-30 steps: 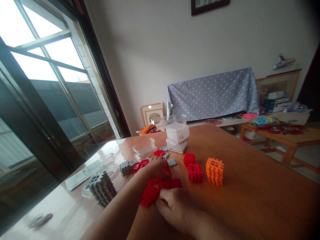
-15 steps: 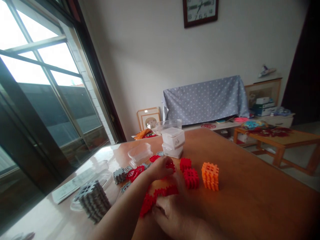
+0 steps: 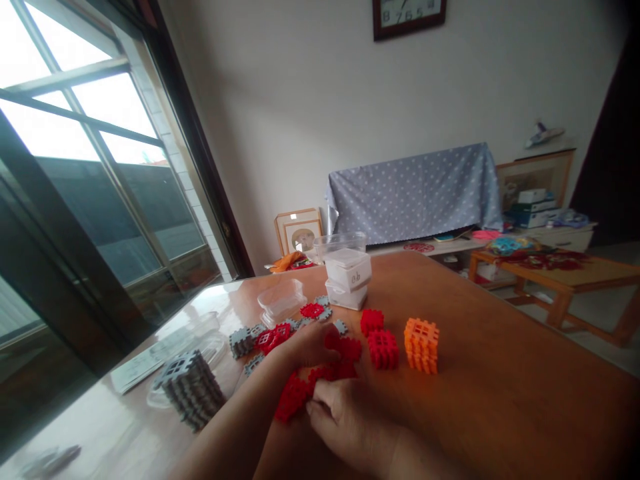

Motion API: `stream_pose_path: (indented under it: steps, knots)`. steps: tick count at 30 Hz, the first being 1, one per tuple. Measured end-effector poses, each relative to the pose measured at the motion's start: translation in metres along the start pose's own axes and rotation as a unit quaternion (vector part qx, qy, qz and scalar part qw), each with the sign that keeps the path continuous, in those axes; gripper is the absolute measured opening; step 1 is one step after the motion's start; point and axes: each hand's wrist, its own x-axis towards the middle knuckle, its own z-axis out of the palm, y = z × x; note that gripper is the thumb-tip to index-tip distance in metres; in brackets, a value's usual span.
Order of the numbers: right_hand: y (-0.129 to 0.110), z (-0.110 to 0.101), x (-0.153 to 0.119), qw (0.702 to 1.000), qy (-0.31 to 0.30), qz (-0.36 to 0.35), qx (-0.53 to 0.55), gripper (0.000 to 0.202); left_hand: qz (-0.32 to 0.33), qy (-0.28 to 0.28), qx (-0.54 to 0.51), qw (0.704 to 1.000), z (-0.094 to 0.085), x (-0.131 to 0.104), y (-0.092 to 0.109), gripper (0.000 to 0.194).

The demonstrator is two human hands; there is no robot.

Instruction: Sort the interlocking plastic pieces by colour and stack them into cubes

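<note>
My left hand (image 3: pixel 316 343) reaches to the middle of the table, fingers curled over a red building tile (image 3: pixel 349 349) with notched edges. Just nearer to me, my right hand (image 3: pixel 347 410) has its thumb and finger closed on a group of red notched tiles (image 3: pixel 294 395). The two red parts lie close together; whether they touch is hidden by my fingers. Two red tile stacks (image 3: pixel 383 349) stand to the right. Beyond my left forearm lie loose red tiles (image 3: pixel 273 338) and grey tiles (image 3: pixel 254 364).
A tall grey tile stack (image 3: pixel 191 387) leans at left; an orange stack (image 3: pixel 421 345) stands at right. Two lidded white containers (image 3: pixel 349 273) are piled at the back, near clear plastic lids (image 3: pixel 281 300). A paper sheet (image 3: pixel 143 367) lies at left.
My left hand has come down toward my right hand with the red tile, bringing it close to the red group. My right hand keeps its grip. The view has shifted slightly.
</note>
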Motion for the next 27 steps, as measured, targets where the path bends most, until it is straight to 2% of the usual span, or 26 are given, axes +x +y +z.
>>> stream_pose_path:
  steps: [4,10,14,19,23,27]
  knots:
    - [0.007,0.005,0.002,1.000,0.003,0.010,-0.006,0.026,-0.001,0.009,0.009,1.000,-0.001,-0.017,-0.004,0.036]
    - [0.014,0.011,0.005,0.999,0.030,0.015,-0.033,0.027,-0.037,0.056,0.027,0.997,-0.003,-0.035,-0.014,0.036]
    - [0.018,0.012,0.008,0.997,0.044,0.032,-0.046,0.028,-0.067,0.053,0.029,0.996,-0.006,-0.039,-0.016,0.035]
    - [0.025,0.010,0.012,0.994,0.078,0.050,-0.051,0.027,-0.111,0.033,0.018,0.993,-0.005,-0.038,-0.015,0.023]
    - [0.028,0.010,0.015,0.988,0.138,0.042,-0.048,0.020,-0.112,0.054,0.003,0.992,-0.004,-0.040,-0.013,0.023]
    - [0.033,0.008,0.017,0.974,0.210,0.039,-0.071,0.053,-0.103,0.064,-0.020,0.992,-0.004,-0.052,-0.002,0.016]
